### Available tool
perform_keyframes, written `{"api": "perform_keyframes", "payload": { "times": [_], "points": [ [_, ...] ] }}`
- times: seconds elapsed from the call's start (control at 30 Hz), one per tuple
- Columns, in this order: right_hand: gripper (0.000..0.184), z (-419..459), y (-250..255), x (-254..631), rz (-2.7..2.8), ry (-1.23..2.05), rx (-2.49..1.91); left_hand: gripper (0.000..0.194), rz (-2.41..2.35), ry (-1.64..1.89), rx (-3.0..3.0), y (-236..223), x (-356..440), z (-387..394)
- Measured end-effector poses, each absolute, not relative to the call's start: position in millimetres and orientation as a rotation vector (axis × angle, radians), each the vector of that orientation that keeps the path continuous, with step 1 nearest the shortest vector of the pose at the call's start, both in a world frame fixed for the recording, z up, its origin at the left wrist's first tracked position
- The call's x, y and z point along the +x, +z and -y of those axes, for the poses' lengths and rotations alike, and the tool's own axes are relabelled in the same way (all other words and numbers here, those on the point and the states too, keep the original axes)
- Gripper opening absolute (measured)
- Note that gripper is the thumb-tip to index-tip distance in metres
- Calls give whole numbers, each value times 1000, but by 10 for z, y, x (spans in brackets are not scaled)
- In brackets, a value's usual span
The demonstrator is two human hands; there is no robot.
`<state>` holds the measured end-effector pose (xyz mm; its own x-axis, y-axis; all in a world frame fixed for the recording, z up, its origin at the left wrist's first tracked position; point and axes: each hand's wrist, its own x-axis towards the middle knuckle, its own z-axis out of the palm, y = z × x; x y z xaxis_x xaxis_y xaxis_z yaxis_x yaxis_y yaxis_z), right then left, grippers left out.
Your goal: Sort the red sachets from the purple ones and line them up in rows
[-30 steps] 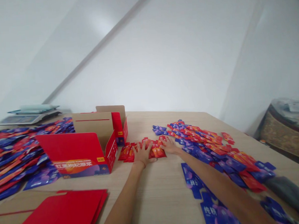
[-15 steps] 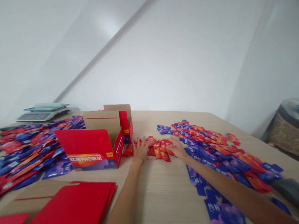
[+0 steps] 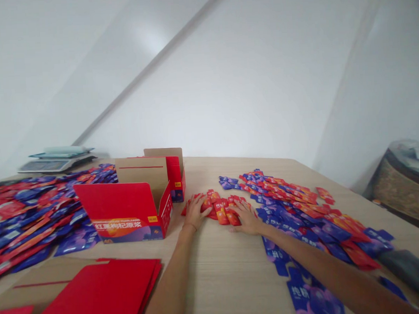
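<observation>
red sachets [image 3: 222,211] between left hand [image 3: 194,212] and right hand [image 3: 247,218]

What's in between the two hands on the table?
A small bunch of red sachets lies between the left hand and the right hand, both touching it, in the head view.

Open red box [image 3: 128,213] on wooden table [image 3: 222,273], smaller red box [image 3: 173,175] just behind it. Flat red cardboard stack [image 3: 94,299] at near left. Big heap of red/purple packets [image 3: 33,218] far left, scale [image 3: 57,160] behind it. Another red/purple packet spread [image 3: 303,213] on right. Dark patterned thing [image 3: 404,184] beyond table, right edge.
</observation>
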<state>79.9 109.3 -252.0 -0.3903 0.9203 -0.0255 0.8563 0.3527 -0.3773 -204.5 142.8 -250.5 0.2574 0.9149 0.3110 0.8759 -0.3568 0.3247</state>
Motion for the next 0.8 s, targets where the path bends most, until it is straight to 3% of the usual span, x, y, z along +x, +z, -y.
{"api": "perform_keyframes", "payload": {
  "times": [0.07,0.23,0.37,0.57,0.8],
  "points": [
    [115,-1078,-2507,810,2417,495,-1639,62,-1745,690,2431,-2479,-2090,-1427],
    [111,-1101,-2458,743,2482,477,-1629,95,-1636,405,2465,-2495,-2250,-1422],
    [108,-1204,-2410,671,2496,475,-1601,88,-1646,314,2462,-2525,-2284,-1469],
    [101,-1351,-2427,657,2581,474,-1429,126,-1553,204,2539,-2404,-2160,-1746],
    [94,-1458,-2479,746,2483,532,-1371,90,-1349,166,2625,-2400,-2228,-2048]
  ]
}}
